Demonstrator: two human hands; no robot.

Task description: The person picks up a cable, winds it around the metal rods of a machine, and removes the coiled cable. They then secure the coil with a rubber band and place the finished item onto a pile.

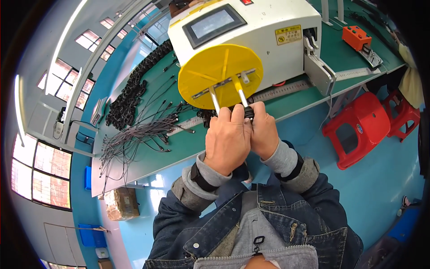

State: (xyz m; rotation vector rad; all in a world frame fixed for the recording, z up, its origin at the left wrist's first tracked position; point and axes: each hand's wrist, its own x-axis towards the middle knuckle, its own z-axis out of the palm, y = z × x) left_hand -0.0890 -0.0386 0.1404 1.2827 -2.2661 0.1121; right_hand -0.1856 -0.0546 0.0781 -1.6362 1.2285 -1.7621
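My left hand and my right hand are close together, fingers curled, just in front of a yellow winding disc. Between them shows part of a coiled black cable, which both hands grip; the rest of the coil is hidden behind my fingers. Two metal rods stick out from the disc toward my hands, and their near ends are partly covered. The disc sits on the front of a white winding machine with a small screen.
Loose black cables lie on the green table at the left, with bundled coils behind them. A steel ruler runs along the table. An orange control box stands at the right. Red stools are on the floor.
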